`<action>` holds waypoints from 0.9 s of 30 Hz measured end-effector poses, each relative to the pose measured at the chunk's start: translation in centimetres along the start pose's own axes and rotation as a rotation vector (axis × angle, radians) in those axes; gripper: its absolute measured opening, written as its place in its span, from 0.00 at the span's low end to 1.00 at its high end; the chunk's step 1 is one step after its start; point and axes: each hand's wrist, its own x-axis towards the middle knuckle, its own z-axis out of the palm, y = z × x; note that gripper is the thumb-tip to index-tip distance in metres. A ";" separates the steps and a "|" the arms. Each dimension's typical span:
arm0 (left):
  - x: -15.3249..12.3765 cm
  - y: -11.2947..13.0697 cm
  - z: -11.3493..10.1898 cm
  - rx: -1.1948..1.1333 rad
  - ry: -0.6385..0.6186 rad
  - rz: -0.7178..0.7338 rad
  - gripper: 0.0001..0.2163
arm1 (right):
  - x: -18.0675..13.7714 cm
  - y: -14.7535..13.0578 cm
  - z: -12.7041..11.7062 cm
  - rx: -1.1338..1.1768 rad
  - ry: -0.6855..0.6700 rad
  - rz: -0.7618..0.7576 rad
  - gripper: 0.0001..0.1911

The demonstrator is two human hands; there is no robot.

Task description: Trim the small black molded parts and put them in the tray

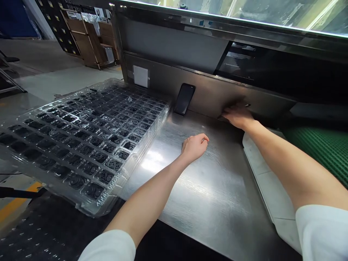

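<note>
My left hand (194,148) hovers over the bare metal worktop (206,195), its fingers curled in and closed. Whatever may be between them is hidden. Farther back, my right hand (237,115) reaches to the metal back panel (210,92), in shadow. Its fingers are closed around something thin and dark; a small end (247,105) pokes out above the knuckles, but its kind cannot be made out. A dark phone (185,98) leans upright against the panel, between the tray and my right hand.
Clear plastic trays (141,145), stacked at left, hold many small dark round parts in their pockets. A green mesh belt (318,148) runs at right, beside a pale ledge (269,188). A lit glass-topped frame (244,18) overhangs the back. Cardboard boxes (84,40) stand behind.
</note>
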 end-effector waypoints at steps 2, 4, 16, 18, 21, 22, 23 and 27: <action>0.0 0.0 0.0 -0.002 0.001 0.003 0.12 | 0.2 -0.2 -0.2 0.021 0.030 0.005 0.16; 0.0 0.0 -0.1 -0.002 0.002 0.006 0.12 | 0.3 -0.3 -0.5 0.046 0.043 0.008 0.16; 0.0 0.0 -0.1 -0.022 -0.006 -0.003 0.12 | 0.2 -0.5 -0.6 0.149 0.019 0.032 0.16; 0.0 -0.1 -0.1 -0.025 -0.005 -0.003 0.12 | 0.2 -0.3 -0.3 0.168 0.040 0.041 0.15; 0.0 -0.1 0.0 -0.029 -0.003 -0.004 0.12 | 0.2 -0.2 0.2 0.155 0.047 0.040 0.13; 0.0 -0.1 0.0 -0.029 -0.001 -0.003 0.12 | 0.2 -0.1 0.4 0.147 0.042 0.045 0.13; 0.0 -0.1 0.0 -0.030 0.000 -0.003 0.12 | 0.2 -0.1 0.6 0.143 0.036 0.054 0.12; 0.0 -0.1 0.0 -0.030 -0.003 0.000 0.12 | -0.2 0.1 1.1 0.155 0.018 0.095 0.11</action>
